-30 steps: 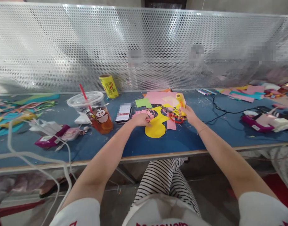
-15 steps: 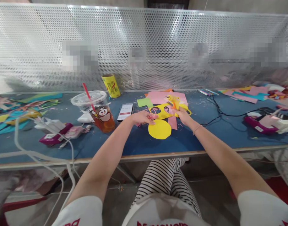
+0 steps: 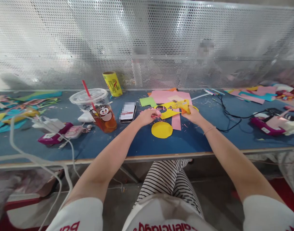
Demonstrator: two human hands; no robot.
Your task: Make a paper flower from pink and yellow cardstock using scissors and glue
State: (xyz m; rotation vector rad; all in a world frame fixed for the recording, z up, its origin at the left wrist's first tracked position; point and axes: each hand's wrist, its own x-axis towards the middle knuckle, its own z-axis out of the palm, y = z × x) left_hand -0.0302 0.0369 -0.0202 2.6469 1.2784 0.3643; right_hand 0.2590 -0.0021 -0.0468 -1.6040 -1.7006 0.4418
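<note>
My right hand [image 3: 192, 115] is wrapped round the handle of a yellow glue gun [image 3: 180, 105], whose nozzle points left. My left hand [image 3: 148, 117] has its fingers pinched on a small piece of pink fringed paper [image 3: 157, 112], close to the nozzle. Just in front of the hands, a yellow paper circle [image 3: 162, 130] lies flat on the blue table. Under the glue gun is a yellow paper sheet [image 3: 169, 114], partly covered. Pink paper [image 3: 176, 122] and a green piece [image 3: 147, 101] lie about it.
To the left stand a plastic drink cup [image 3: 103, 112] with a red straw, a phone [image 3: 128, 112] and a yellow tube [image 3: 113, 84]. Purple power strips [image 3: 55, 133] with cables sit on both sides. A perforated metal screen [image 3: 161, 48] rises behind the table.
The glue gun has swung from pointing up-left to lying more level, nozzle toward my left hand. My left hand has moved off the yellow circle's edge, and the circle lies alone.
</note>
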